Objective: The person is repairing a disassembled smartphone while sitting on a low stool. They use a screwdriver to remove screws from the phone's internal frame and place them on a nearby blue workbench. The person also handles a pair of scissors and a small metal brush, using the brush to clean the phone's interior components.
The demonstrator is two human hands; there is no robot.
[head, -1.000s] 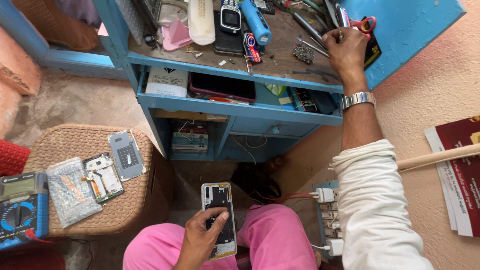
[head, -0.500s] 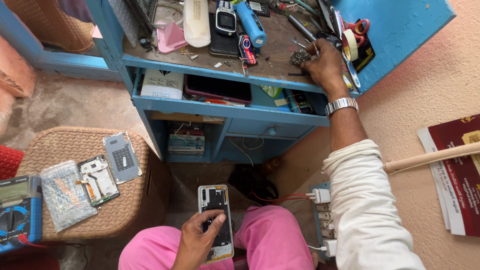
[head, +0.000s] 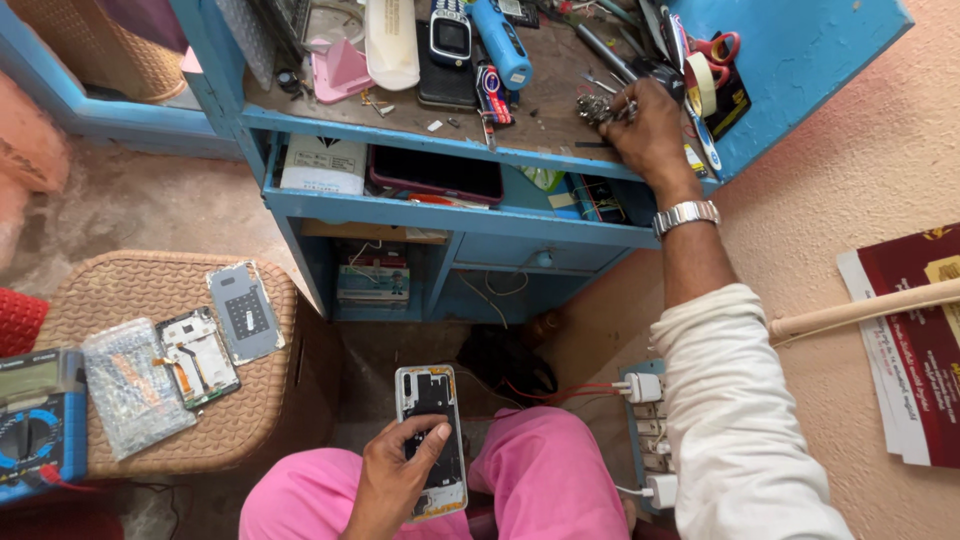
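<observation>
My left hand (head: 395, 478) holds an opened smartphone (head: 432, 425) with its back cover off, over my pink-trousered lap. My right hand (head: 650, 128), with a metal wristwatch, reaches up onto the blue bench top (head: 400, 125). Its fingers are closed around a small cluster of metal parts (head: 592, 107) near the bench's right side. A blue cylindrical tool (head: 500, 42), a small keypad phone (head: 450, 35) and red-handled scissors (head: 718, 48) lie close by on the bench.
A wicker stool (head: 150, 290) at left carries a phone back cover (head: 244, 312), a circuit board frame (head: 196, 355) and a plastic bag (head: 128, 385). A blue multimeter (head: 35, 420) sits at far left. A power strip (head: 648, 440) lies by my right leg. A wooden stick (head: 865, 308) leans at right.
My right hand has moved left and down from the scissors area to the metal parts on the bench. The left hand still holds the phone.
</observation>
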